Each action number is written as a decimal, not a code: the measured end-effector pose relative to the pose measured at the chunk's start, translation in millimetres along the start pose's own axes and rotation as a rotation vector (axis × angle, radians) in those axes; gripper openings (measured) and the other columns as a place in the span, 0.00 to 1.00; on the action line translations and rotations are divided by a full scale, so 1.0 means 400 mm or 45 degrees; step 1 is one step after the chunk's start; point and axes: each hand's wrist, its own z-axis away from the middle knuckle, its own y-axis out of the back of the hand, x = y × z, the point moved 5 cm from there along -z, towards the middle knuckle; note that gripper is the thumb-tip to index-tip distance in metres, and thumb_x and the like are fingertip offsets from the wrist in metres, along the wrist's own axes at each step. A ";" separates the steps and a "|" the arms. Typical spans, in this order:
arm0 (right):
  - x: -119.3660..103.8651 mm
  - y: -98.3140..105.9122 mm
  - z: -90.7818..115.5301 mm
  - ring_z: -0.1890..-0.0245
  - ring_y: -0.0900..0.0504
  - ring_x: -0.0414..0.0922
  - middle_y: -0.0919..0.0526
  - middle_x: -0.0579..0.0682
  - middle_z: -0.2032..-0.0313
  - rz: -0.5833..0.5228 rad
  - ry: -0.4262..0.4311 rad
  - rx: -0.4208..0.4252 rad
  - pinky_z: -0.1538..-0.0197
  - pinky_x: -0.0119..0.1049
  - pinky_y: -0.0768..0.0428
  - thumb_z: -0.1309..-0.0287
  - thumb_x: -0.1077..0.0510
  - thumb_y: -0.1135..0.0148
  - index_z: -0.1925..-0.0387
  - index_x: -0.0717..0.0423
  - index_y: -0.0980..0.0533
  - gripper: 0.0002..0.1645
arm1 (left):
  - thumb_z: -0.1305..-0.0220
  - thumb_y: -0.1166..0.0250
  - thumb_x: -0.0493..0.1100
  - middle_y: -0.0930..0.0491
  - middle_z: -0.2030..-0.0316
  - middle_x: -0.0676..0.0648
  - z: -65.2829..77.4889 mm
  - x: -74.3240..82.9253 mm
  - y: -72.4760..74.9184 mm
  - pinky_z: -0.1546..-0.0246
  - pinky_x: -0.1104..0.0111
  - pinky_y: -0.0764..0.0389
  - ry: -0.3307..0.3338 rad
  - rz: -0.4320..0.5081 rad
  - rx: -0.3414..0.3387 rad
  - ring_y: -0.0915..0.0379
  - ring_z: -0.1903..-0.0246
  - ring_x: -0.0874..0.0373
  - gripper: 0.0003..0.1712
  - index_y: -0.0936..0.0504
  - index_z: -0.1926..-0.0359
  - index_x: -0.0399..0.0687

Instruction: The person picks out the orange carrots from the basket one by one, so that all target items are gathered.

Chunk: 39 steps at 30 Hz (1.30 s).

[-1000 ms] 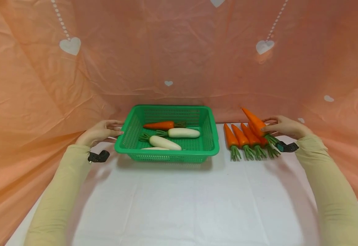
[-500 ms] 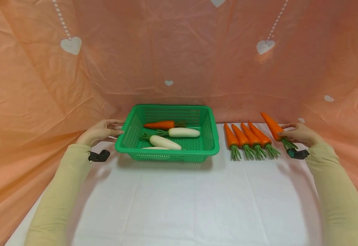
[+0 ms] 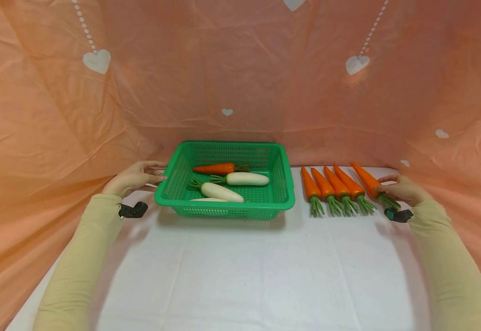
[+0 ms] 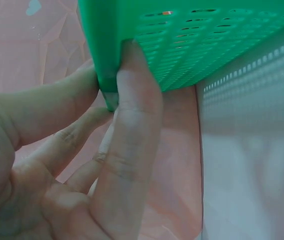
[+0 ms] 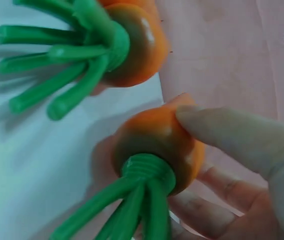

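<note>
My left hand (image 3: 130, 178) pinches the left rim of a green plastic basket (image 3: 223, 205); the left wrist view shows the thumb and fingers on either side of its rim (image 4: 101, 60). In the basket lie a carrot (image 3: 214, 168) and several white radishes (image 3: 246, 179), one mostly hidden behind the front wall. Over at the right, my right hand (image 3: 403, 188) grips the rightmost carrot (image 3: 365, 178) near its leafy end. The right wrist view has the thumb on top of that carrot (image 5: 152, 135) and fingers at its side. It lies at the end of a row of carrots (image 3: 325, 181).
A white cloth covers the table (image 3: 261, 266). Behind and at both sides hangs an orange curtain (image 3: 265, 82) with white hearts, close behind the basket and the carrots.
My right hand has moved right and down with the carrot, away from above the row to its right end. The left hand and the basket stay in place.
</note>
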 end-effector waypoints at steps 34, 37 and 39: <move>0.002 -0.031 -0.007 0.68 0.28 0.38 0.24 0.44 0.63 -0.028 0.045 0.058 0.64 0.28 0.25 0.32 0.49 0.46 0.40 0.78 0.38 0.36 | 0.32 0.40 0.39 0.31 0.49 0.35 0.001 -0.003 0.001 0.57 0.63 0.19 -0.012 -0.035 0.018 0.23 0.59 0.57 0.37 0.46 0.28 0.35; 0.001 -0.033 -0.003 0.69 0.29 0.38 0.25 0.42 0.64 -0.058 0.037 0.045 0.65 0.29 0.26 0.32 0.50 0.45 0.39 0.78 0.39 0.36 | 0.32 0.40 0.39 0.31 0.48 0.34 0.001 -0.002 0.002 0.57 0.63 0.19 -0.018 -0.037 0.017 0.23 0.59 0.56 0.37 0.46 0.28 0.34; 0.001 -0.033 0.000 0.67 0.28 0.38 0.24 0.43 0.62 -0.060 0.030 0.033 0.64 0.29 0.26 0.31 0.48 0.46 0.39 0.78 0.39 0.37 | 0.32 0.41 0.39 0.32 0.48 0.34 0.001 -0.002 0.002 0.57 0.63 0.19 -0.022 -0.038 0.013 0.23 0.58 0.56 0.37 0.46 0.28 0.34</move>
